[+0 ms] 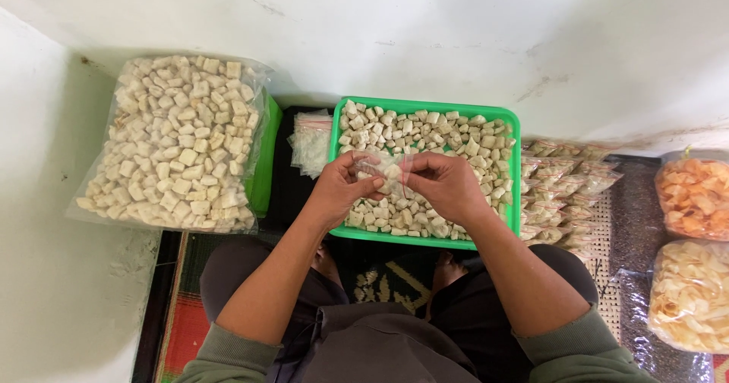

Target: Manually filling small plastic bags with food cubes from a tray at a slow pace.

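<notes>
Directly over the green plastic tray (515,163), both hands meet around 1 small clear plastic bag (386,172). The left hand (340,189) pinches the bag's left edge between thumb and fingertips, and the right hand (448,185) grips its right edge the same way, so the thin, crinkled film is held taut between them, just above the tray's contents. A few pale chunks seem to sit inside the bag, though the film is too glossy to tell how many.

The tray is rectangular with a raised rim and is filled with pale cube crackers (425,129), rough, chalky, off-white blocks of uneven size. Just left of the tray lies a stack of empty clear bags (310,146), flat and translucent, on a dark mat. Farther left, a large clear sack (178,144) bulges with the same off-white cubes and rests partly on a second green tray (266,163), of which only 1 edge shows.

Right of the tray, small filled packets (562,189) lie in overlapping rows on a woven mat. At the far right sit 2 bigger bags: 1 of orange chips (695,197), and 1 of pale curled chips (691,296) below it.
</notes>
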